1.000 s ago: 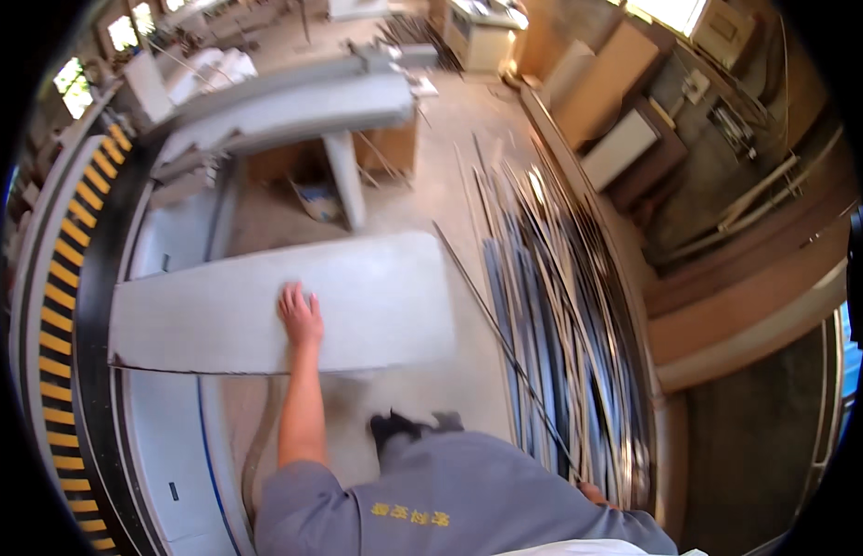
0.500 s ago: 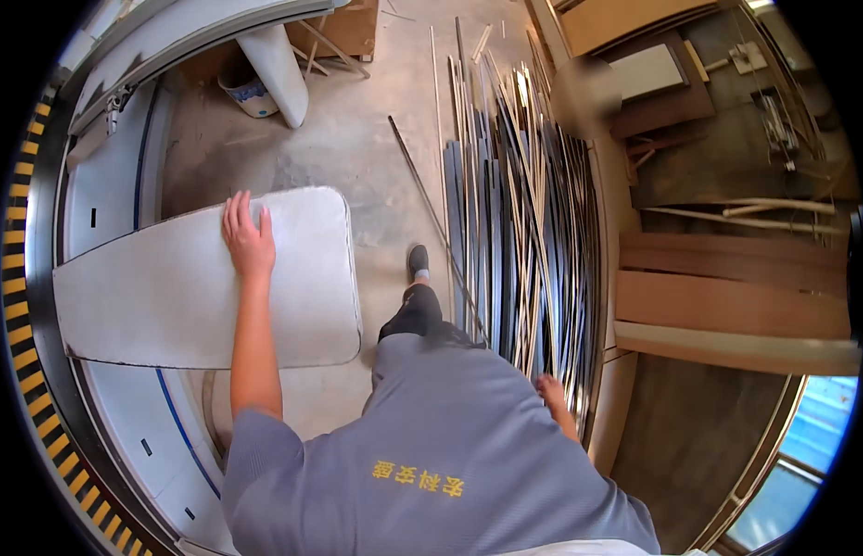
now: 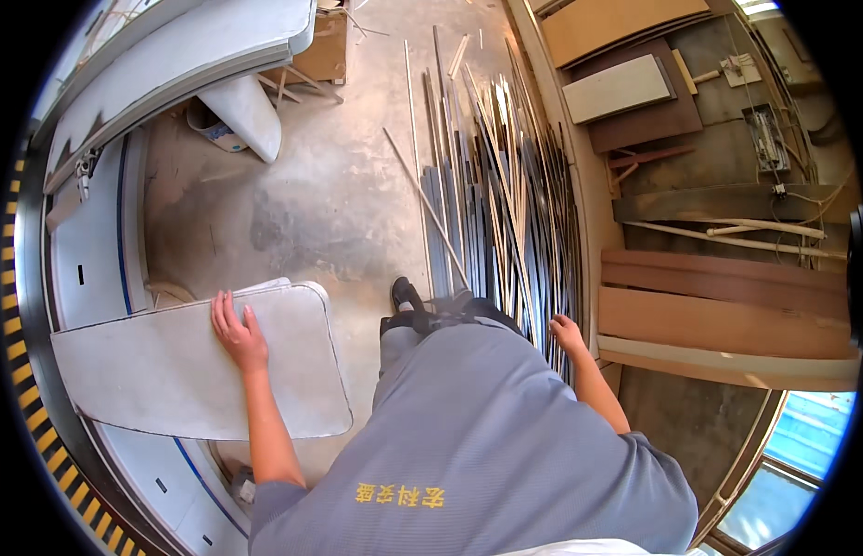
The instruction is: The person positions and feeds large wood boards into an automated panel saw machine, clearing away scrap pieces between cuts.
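Note:
My left hand (image 3: 241,338) lies on a white board (image 3: 144,371) with rounded corners and dark edging, its fingers spread and open over the upper edge. The board rests across the white machine bed (image 3: 88,241) on my left, with another white piece showing just beyond its far edge. My right hand (image 3: 567,335) hangs with loosely bent fingers, apparently empty, beside long metal and wooden strips (image 3: 510,195) piled on the floor at my right. My legs and shoes show below me, between board and pile.
A raised white table part (image 3: 181,60) spans the upper left, over a bucket (image 3: 209,130). Brown sheets (image 3: 626,28) and planks (image 3: 719,315) lie at right beside a window (image 3: 812,426). Yellow-black striping (image 3: 28,380) edges the machine. Bare concrete floor (image 3: 237,222) stretches ahead.
The view has tilted down from a second ago. In the last half second the board and left hand have shifted lower in view, and my right hand has risen higher. My feet have moved.

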{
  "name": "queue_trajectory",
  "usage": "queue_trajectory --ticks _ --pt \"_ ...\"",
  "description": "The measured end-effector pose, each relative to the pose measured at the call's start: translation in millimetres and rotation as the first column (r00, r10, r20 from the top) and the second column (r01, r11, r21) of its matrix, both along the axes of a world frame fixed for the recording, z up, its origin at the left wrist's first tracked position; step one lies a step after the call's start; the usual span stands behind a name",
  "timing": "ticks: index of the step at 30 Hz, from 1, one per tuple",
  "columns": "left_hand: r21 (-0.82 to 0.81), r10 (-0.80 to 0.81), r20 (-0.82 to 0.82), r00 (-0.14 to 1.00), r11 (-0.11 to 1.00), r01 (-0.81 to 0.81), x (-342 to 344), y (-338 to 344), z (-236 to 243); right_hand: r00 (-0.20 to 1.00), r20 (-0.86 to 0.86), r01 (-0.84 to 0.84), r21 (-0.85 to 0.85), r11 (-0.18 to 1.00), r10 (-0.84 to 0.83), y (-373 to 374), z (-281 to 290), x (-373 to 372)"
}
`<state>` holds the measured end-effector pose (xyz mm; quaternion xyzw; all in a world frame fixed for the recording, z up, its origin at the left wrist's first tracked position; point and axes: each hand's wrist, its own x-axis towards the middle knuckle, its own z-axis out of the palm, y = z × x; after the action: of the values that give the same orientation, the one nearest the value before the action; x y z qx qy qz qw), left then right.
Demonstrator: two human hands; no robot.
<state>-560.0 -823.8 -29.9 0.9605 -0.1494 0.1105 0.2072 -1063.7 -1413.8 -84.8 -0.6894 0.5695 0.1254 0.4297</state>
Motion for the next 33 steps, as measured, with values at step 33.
queue_trajectory --ticks 33 --pt "-0.056 0.874 -0.071 0.480 0.477 -0.877 58 12 8 0.023 0.367 -0.997 -0.057 0.047 0.930 144 -18 931"
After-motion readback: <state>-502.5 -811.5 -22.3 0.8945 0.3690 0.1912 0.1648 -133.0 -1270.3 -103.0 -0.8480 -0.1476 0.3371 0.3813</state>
